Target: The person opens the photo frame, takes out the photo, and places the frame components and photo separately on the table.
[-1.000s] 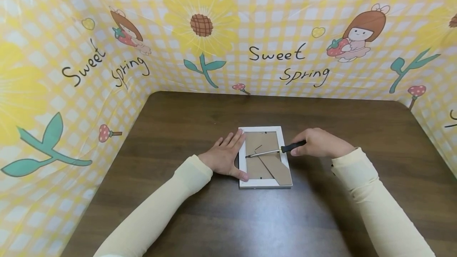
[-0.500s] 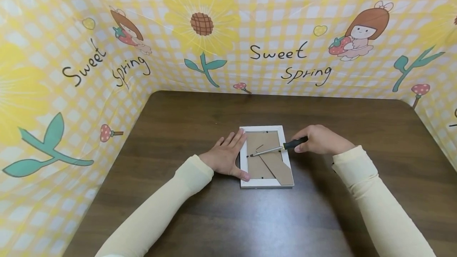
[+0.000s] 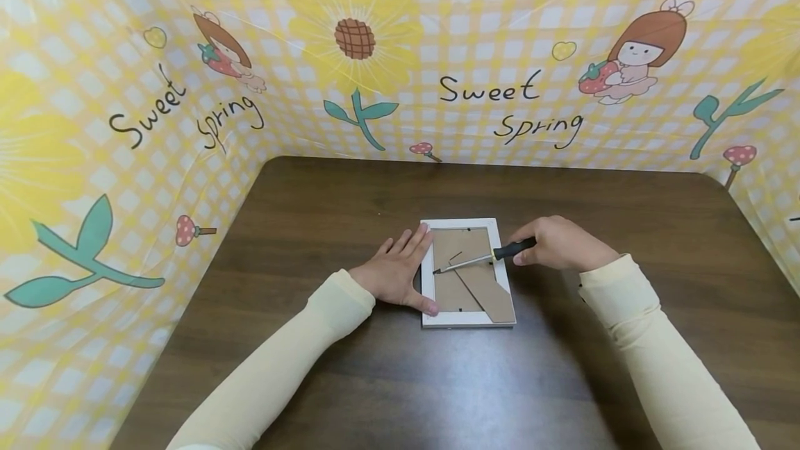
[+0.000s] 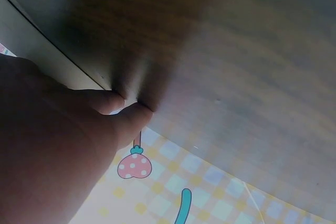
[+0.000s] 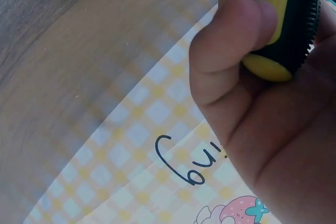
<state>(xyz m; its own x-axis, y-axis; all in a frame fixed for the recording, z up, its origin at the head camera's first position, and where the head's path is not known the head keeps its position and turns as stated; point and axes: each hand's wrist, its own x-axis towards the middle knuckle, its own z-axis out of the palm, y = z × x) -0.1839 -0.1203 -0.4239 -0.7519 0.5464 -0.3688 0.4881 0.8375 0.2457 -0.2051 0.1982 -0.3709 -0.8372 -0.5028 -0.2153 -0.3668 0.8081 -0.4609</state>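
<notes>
A white picture frame [image 3: 459, 223] lies back side up, showing its brown backing board [image 3: 450, 294], a slanted stand leg [image 3: 494, 301] and small black tabs along the inner edges. My left hand [image 3: 396, 273] rests on the frame's left side, fingers spread and straight, thumb near the lower left corner. With my right hand [image 3: 556, 245] I grip the black and yellow handle of a screwdriver [image 3: 469, 264]. Its shaft reaches across the backing, the tip right at the left tab [image 3: 435, 271]. The right wrist view shows fingers curled round the handle [image 5: 275, 9].
The dark wooden table [image 3: 337, 193] carries the frame near its middle. A yellow checked cloth [image 3: 400, 110] with flowers and lettering stands as a wall behind and along both sides.
The screwdriver tip first lifted slightly right from the frame's left inner edge, then came back left to the tab there. My left hand has stayed on the frame.
</notes>
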